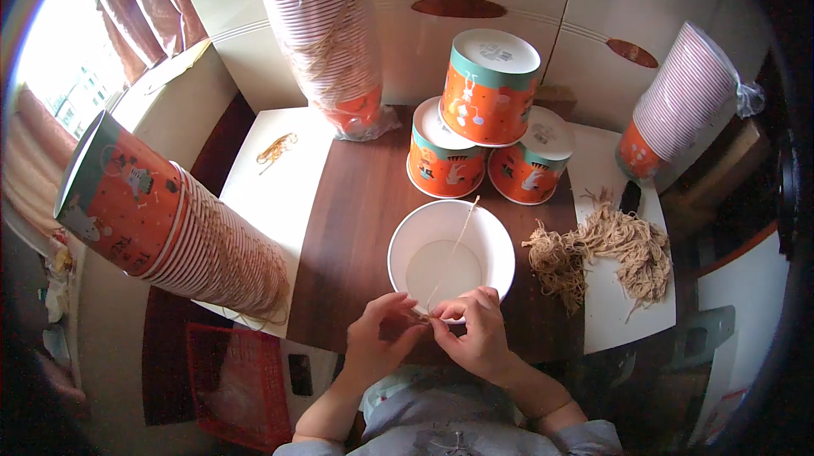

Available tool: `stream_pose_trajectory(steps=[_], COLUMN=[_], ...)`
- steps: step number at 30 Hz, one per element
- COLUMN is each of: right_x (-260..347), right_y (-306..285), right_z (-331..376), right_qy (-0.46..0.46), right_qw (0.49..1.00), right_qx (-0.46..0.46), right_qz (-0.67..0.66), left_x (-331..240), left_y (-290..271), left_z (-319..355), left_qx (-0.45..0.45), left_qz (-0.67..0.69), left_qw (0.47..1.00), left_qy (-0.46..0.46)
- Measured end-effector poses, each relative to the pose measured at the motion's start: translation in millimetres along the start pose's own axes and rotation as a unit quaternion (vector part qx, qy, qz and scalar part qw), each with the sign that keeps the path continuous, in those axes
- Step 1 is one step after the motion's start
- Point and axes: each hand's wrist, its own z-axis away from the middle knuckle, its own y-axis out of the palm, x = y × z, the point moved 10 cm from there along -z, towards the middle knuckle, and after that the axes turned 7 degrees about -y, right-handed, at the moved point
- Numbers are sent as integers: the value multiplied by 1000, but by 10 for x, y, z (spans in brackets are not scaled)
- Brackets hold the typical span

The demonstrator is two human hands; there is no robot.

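1. Left hand: fingertips pinched on the near end of a thin tan string, at the near rim of the open white paper bowl. The hand is grasping, not released.
2. Right hand: fingers curled and pinched on the same string end, touching the left hand's fingertips. Both hands grip the string just beside the bowl's near edge.
3. Location of the string: it runs from the pinched fingertips up and across the bowl's open mouth to the far rim. Whether it is fastened to the bowl wall cannot be told.
4. Appearance of the string: pale tan, very thin, nearly straight and seemingly taut. The bowl is white inside, wide-mouthed, standing upright on the brown table.
5. Judgement on good practice for this step: keep the string taut between the two pinches, work close to the rim, and steady the bowl so it does not slide toward the table edge. A slack line would likely slip off the fingertips.
6. Surroundings: a loose heap of string pieces lies right of the bowl, near but apart. Three orange lidded bowls are stacked behind it. Sleeves of nested bowls stand at left, rear and right.
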Motion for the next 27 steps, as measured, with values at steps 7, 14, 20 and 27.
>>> stream_pose_trajectory(steps=[7,14,20,27], right_x=[16,23,41,47], right_y=[-14,2,11,7], right_z=[-12,-20,23,44], right_qy=[-2,-4,-6,-1], right_qw=[1000,1000,1000,1000], right_qx=[-10,-15,-17,-17], right_qz=[-1,4,18,16], left_x=[252,926,881,914], left_y=[-211,235,856,704], left_z=[130,554,658,458], left_qx=[-118,23,94,1], left_qz=[152,200,549,619], left_qw=[981,936,716,689], left_qy=[-28,-289,-422,-378])
